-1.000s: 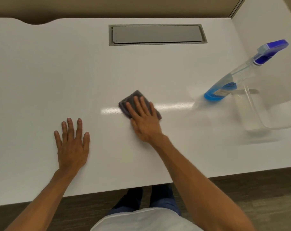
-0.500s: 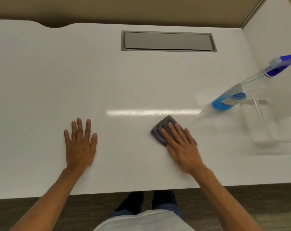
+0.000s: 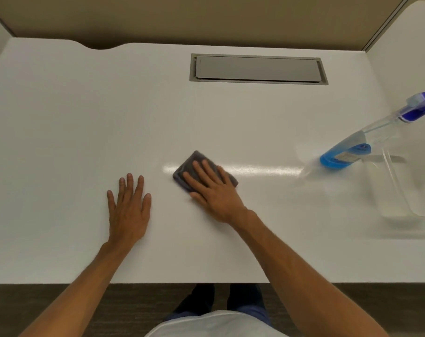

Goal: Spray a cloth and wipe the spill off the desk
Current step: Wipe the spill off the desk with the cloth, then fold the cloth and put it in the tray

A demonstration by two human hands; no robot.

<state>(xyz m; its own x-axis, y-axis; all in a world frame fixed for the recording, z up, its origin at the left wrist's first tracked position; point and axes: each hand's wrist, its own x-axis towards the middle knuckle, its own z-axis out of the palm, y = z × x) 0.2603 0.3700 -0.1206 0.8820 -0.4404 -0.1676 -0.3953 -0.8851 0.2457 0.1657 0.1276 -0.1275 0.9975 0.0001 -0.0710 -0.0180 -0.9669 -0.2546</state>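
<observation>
A folded dark grey cloth (image 3: 191, 164) lies on the white desk (image 3: 85, 117), near the middle. My right hand (image 3: 213, 188) presses flat on the cloth with its fingers spread, covering its near half. My left hand (image 3: 130, 210) rests palm down on the desk, a short way left of the cloth, holding nothing. A clear spray bottle (image 3: 359, 147) with blue liquid and a purple nozzle stands at the right side of the desk. No spill shows on the surface; only a strip of light glare runs past the cloth.
A clear plastic container (image 3: 401, 190) stands beside the spray bottle at the right. A grey cable hatch (image 3: 257, 69) is set into the desk's far side. A white partition (image 3: 413, 40) rises at the right. The desk's front edge is close to my body.
My right hand slid the cloth to the right and nearer, then back left to near the desk's middle. My left hand stayed flat in place.
</observation>
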